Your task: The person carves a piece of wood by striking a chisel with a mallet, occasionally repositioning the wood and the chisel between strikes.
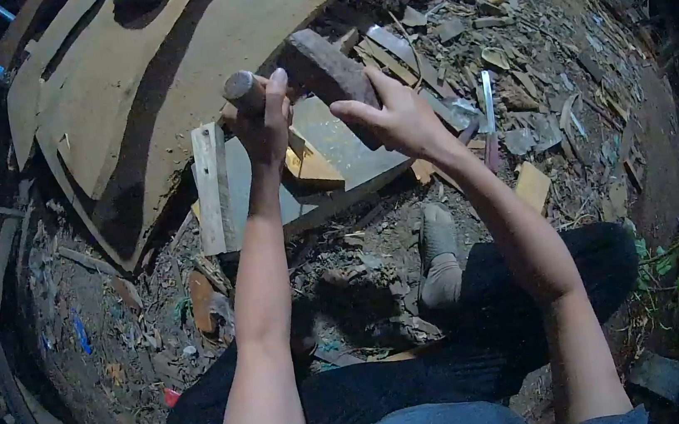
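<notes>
My left hand (263, 133) is closed round a thick, round-ended wooden handle (245, 90), whose blunt end points up; its lower part is hidden by my fingers. My right hand (400, 117) grips a long, dark, rough rectangular block (330, 66), tilted, with its far end reaching toward my left hand. Thumb and fingers lie along the block's near side. Below both hands a grey flat slab (338, 124) rests on the ground, and a yellow wood piece (316, 167) lies on it. A pale wooden batten (211, 189) stands at the slab's left edge.
Large curved timber planks (203, 43) fill the upper left. Wood chips and scraps (494, 27) cover the ground to the right. A metal-coloured strip (487, 99) lies right of my right hand. My shoe (438, 238) is just below the slab, and a brown offcut (202, 301) lies left.
</notes>
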Available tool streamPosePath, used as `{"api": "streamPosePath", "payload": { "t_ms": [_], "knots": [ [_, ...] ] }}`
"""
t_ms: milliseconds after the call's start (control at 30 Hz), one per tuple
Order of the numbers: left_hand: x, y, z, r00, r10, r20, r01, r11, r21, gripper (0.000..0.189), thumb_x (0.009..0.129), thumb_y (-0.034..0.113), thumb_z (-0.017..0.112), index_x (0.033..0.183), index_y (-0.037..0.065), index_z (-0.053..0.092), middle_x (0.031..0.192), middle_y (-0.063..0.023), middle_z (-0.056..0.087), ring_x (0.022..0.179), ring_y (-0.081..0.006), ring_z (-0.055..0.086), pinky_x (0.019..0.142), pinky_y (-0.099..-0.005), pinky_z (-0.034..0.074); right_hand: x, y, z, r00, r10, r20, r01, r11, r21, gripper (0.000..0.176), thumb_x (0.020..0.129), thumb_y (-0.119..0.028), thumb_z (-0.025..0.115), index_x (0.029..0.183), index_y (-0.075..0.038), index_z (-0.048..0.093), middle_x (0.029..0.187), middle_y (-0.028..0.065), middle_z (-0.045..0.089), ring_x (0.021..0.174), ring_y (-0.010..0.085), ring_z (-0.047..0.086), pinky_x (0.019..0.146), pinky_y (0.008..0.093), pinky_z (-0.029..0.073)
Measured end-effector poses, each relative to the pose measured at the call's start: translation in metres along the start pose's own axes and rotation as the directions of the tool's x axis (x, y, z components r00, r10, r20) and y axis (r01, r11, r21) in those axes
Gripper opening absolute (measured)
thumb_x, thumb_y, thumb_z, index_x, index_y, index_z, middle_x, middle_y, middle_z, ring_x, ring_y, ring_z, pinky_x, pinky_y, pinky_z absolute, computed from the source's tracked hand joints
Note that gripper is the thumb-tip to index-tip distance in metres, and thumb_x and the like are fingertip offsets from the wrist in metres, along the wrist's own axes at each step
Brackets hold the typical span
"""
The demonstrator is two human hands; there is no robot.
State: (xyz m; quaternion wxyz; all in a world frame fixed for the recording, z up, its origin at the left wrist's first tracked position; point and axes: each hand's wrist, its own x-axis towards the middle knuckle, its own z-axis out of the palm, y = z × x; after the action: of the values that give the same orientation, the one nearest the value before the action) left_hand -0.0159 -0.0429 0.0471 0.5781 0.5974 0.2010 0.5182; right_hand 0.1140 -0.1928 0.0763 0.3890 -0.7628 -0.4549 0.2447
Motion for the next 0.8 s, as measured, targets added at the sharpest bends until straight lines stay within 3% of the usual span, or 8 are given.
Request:
{"api": "streamPosePath", "payload": {
  "t_ms": [433, 500, 533, 600, 633, 700, 767, 800],
  "knots": [
    [-0.003, -0.002, -0.001, 1.000, 0.021, 0.018, -0.022, 0.999, 0.036, 0.020, 0.091, 0.018, 0.065, 0.082, 0.011, 0.047, 0.052, 0.0033, 0.043, 0.041, -0.0069, 0.040, 0.041, -0.0251, 0.033, -0.003, -0.006, 0.000, 1.000, 0.011, 0.005, -0.011, 1.000, -0.021, 0.069, 0.080, -0.067, 0.059, 0.101, -0.001, 0.054, 0.078, 0.0155, 0.068, 0.072, 0.0277, 0.069, 0.073, 0.0425, 0.050],
    [-0.007, 0.004, 0.002, 1.000, -0.005, 0.002, 0.004, 0.991, 0.131, 0.023, 0.087, 0.016, 0.069, 0.073, 0.006, 0.053, 0.061, 0.0007, 0.053, 0.055, -0.0112, 0.050, 0.051, -0.0299, 0.039, -0.001, -0.011, 0.001, 0.984, -0.141, -0.106, 0.137, 0.990, -0.037, 0.067, 0.081, -0.063, 0.061, 0.103, -0.001, 0.055, 0.073, 0.0130, 0.068, 0.068, 0.0253, 0.069, 0.069, 0.0400, 0.051],
    [-0.004, -0.003, 0.001, 0.951, 0.306, 0.039, -0.303, 0.904, 0.300, 0.021, 0.086, 0.016, 0.069, 0.074, 0.006, 0.054, 0.059, -0.0024, 0.051, 0.053, -0.0146, 0.050, 0.052, -0.0314, 0.039, -0.001, -0.014, -0.003, 0.985, -0.140, -0.105, 0.137, 0.990, -0.034, 0.067, 0.081, -0.063, 0.061, 0.103, -0.001, 0.055, 0.073, 0.0130, 0.068, 0.068, 0.0253, 0.069, 0.069, 0.0400, 0.051],
    [-0.007, -0.016, 0.002, 0.968, 0.251, -0.007, -0.239, 0.929, 0.281, 0.020, 0.084, 0.015, 0.070, 0.075, 0.005, 0.055, 0.061, -0.0039, 0.051, 0.054, -0.0155, 0.050, 0.053, -0.0325, 0.040, -0.010, -0.049, -0.019, 0.971, -0.190, -0.142, 0.211, 0.966, 0.148, 0.061, 0.081, -0.056, 0.065, 0.106, 0.000, 0.057, 0.070, 0.0126, 0.068, 0.066, 0.0282, 0.069, 0.064, 0.0381, 0.052],
    [-0.007, -0.023, 0.004, 0.978, 0.201, -0.051, -0.182, 0.950, 0.253, 0.020, 0.083, 0.014, 0.071, 0.075, 0.005, 0.055, 0.062, -0.0053, 0.052, 0.056, -0.0165, 0.051, 0.053, -0.0336, 0.040, -0.008, -0.057, -0.019, 0.870, -0.380, -0.314, 0.452, 0.870, 0.196, 0.056, 0.080, -0.047, 0.068, 0.108, 0.001, 0.057, 0.067, 0.0144, 0.066, 0.063, 0.0303, 0.068, 0.060, 0.0378, 0.052],
    [0.004, -0.048, -0.010, 0.902, 0.416, 0.115, -0.418, 0.776, 0.472, 0.018, 0.081, 0.012, 0.071, 0.077, 0.005, 0.055, 0.065, -0.0061, 0.053, 0.061, -0.0161, 0.053, 0.056, -0.0353, 0.042, -0.019, -0.080, -0.031, 0.757, -0.546, -0.359, 0.580, 0.815, -0.017, 0.045, 0.088, -0.028, 0.065, 0.117, 0.002, 0.050, 0.094, 0.0073, 0.066, 0.076, 0.0164, 0.064, 0.067, 0.0319, 0.053],
    [0.000, -0.040, -0.006, 0.894, 0.439, 0.092, -0.448, 0.862, 0.237, 0.016, 0.080, 0.014, 0.070, 0.083, 0.006, 0.057, 0.070, -0.0079, 0.057, 0.063, -0.0216, 0.056, 0.056, -0.0360, 0.043, -0.018, -0.085, -0.026, 0.728, -0.566, -0.386, 0.609, 0.793, -0.014, 0.060, 0.078, -0.042, 0.068, 0.116, 0.001, 0.052, 0.072, 0.0217, 0.066, 0.067, 0.0385, 0.068, 0.065, 0.0452, 0.054],
    [-0.002, -0.035, -0.003, 0.892, 0.429, 0.142, -0.451, 0.824, 0.342, 0.017, 0.081, 0.017, 0.069, 0.084, 0.005, 0.058, 0.071, -0.0101, 0.059, 0.063, -0.0252, 0.058, 0.056, -0.0379, 0.045, -0.028, -0.088, -0.025, 0.790, -0.541, -0.290, 0.438, 0.827, -0.352, 0.064, 0.078, -0.047, 0.067, 0.119, -0.001, 0.050, 0.075, 0.0239, 0.067, 0.070, 0.0422, 0.067, 0.065, 0.0483, 0.054]
  ]
}}
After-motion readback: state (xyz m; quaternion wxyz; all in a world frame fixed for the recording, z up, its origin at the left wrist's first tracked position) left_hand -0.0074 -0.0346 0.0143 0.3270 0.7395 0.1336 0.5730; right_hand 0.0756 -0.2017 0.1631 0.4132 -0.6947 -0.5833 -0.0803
